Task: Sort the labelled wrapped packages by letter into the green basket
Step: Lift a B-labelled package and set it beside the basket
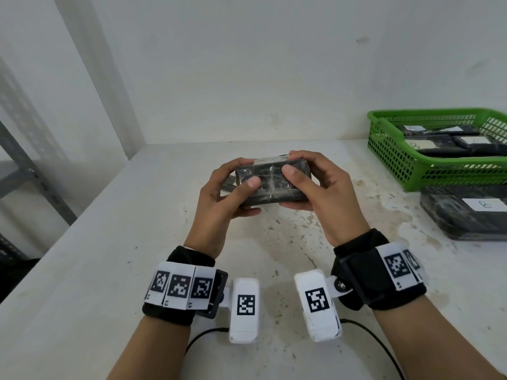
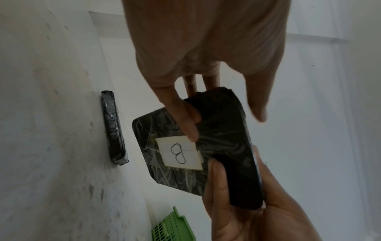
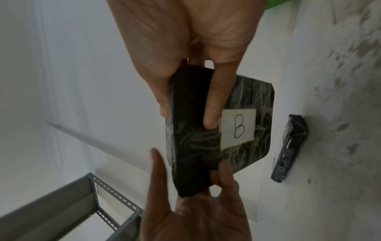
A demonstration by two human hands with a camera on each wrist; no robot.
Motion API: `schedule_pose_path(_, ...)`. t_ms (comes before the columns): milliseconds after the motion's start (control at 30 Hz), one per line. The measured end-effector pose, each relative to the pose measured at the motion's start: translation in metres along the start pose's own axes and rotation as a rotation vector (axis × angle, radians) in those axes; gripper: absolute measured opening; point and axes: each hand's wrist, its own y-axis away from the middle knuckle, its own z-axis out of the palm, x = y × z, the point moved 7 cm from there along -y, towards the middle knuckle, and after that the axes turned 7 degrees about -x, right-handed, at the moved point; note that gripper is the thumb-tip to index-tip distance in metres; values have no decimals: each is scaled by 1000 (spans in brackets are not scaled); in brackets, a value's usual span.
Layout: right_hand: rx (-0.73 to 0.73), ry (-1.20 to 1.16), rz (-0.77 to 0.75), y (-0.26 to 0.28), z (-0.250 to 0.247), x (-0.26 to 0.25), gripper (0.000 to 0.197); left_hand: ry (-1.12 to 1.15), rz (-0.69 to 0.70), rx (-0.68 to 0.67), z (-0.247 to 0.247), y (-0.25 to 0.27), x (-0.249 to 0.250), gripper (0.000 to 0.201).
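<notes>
Nearest to the person, both hands have a dark wrapped package (image 1: 271, 185) lifted off the white table (image 1: 109, 270), held between them on edge. The left hand (image 1: 229, 193) clasps its left end, thumb laid across the near face and fingers curled behind; the right hand (image 1: 315, 185) clasps the right end the same way. Neither hand is slack: both are closed around the package, thumbs pressing the plastic film.

From the wrist views, the far face carries a paper label (image 2: 179, 152) with a handwritten B, tipped away from the person. To my eye the step in hand is reading that letter, so the package wants turning until the label faces up, with fingertips kept off the paper; in the right wrist view one finger (image 3: 212, 112) lies just beside it.

Right of the held package, another B-labelled package (image 1: 466, 212) lies on the table. Beyond that one sits the green basket (image 1: 397, 152), already holding several labelled packages. Just past the held package, a further wrapped package (image 2: 114, 128) rests on the table, its label not showing.
</notes>
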Motion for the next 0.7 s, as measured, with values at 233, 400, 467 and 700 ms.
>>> schedule_pose_path(233,-28,-15,28,0,3,6,28,-20,8,43,-2,0,-3,37)
schedule_pose_path(400,-19,-11,-9,0,6,8,33,10,25,15,-1,0,-1,45)
schedule_pose_path(467,-17,-24,2,0,5,10,32,2,27,18,-1,0,-2,43)
schedule_pose_path(700,-147,-50,36,-2,8,12,48,3,17,64,-6,-1,-3,39)
